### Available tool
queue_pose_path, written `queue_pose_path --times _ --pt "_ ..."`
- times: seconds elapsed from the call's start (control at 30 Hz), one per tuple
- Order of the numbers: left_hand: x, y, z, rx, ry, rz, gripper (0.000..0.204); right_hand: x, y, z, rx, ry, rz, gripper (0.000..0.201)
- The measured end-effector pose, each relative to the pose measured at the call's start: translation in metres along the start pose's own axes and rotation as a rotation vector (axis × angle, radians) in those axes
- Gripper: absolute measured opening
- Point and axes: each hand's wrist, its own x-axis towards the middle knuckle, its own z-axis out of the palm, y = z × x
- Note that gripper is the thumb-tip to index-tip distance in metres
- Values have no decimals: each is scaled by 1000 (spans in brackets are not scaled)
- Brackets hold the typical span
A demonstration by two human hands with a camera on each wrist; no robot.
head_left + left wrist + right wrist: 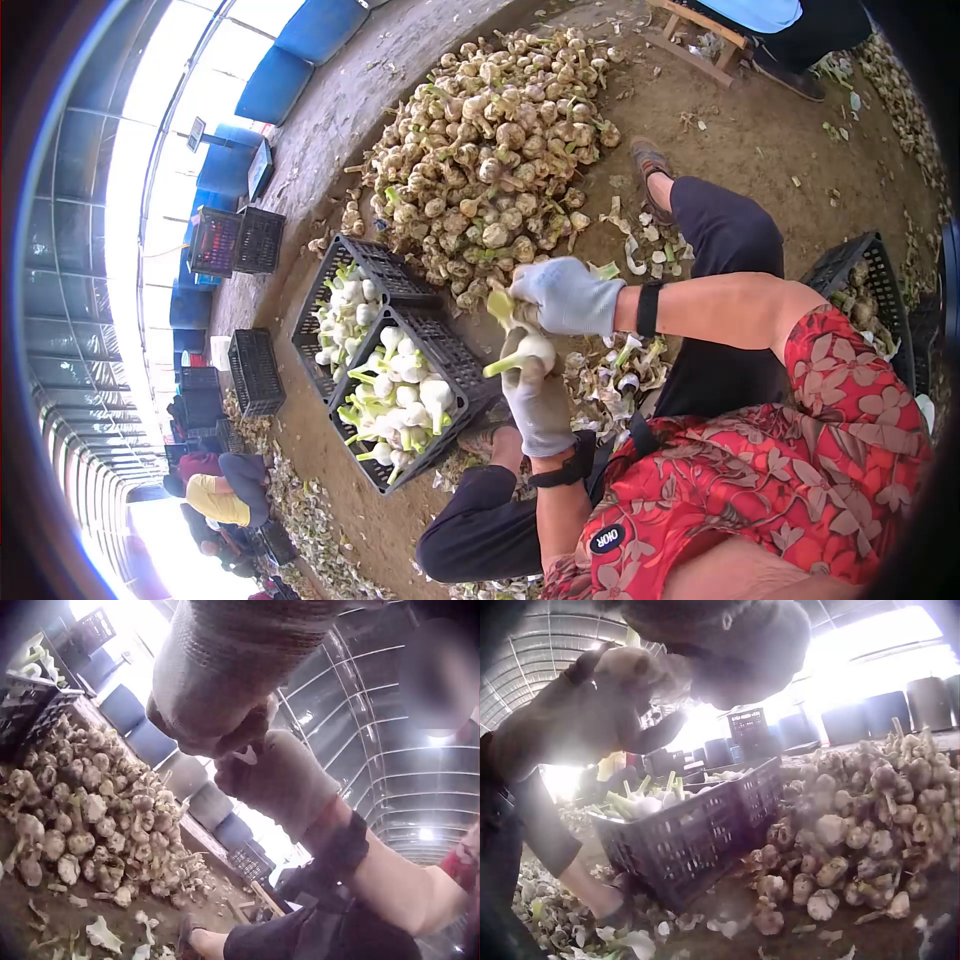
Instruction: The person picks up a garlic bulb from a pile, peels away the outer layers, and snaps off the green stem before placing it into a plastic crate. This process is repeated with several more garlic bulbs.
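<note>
In the head view my gloved left hand [540, 405] grips a white garlic bulb [533, 352] whose green stem points left. Just above it my gloved right hand [568, 295], fingers curled, pinches a pale green strip of garlic skin [503, 308] that hangs down toward the bulb. Both hands are close together in front of the knees. In the left wrist view the left glove [225, 671] covers the bulb and meets the right glove [281, 784]. The right wrist view shows the gloves blurred, with the bulb mostly hidden.
Two black crates of peeled white garlic [400, 390] stand ahead of the hands. A big heap of unpeeled garlic [490, 140] lies to the right of them. Peelings [615, 380] litter the ground between the legs, and another crate [870, 300] sits beside the right hip.
</note>
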Motion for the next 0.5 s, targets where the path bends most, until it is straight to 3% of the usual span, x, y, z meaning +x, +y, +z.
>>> queue_pose_path --times 0.1,0.17,0.23,0.3,0.33,0.43,0.5 --pt "-3 -2 -8 174 -31 46 77 8 38 1 -205 -26 246 26" --pt "-12 11 4 310 -73 126 74 19 59 -7 -462 -340 293 28" --pt "-15 17 2 307 -39 139 63 3 63 0 -476 -193 29 35" --pt "-14 18 -8 401 -36 205 60 -2 45 3 -244 -98 -114 41" --pt "-16 21 -7 425 22 158 59 -3 37 0 -127 -54 -182 44" --pt "-11 18 -9 581 69 241 63 9 12 -19 531 -526 134 44" --pt "-7 12 -9 641 93 313 65 8 -7 -29 540 -545 170 43"
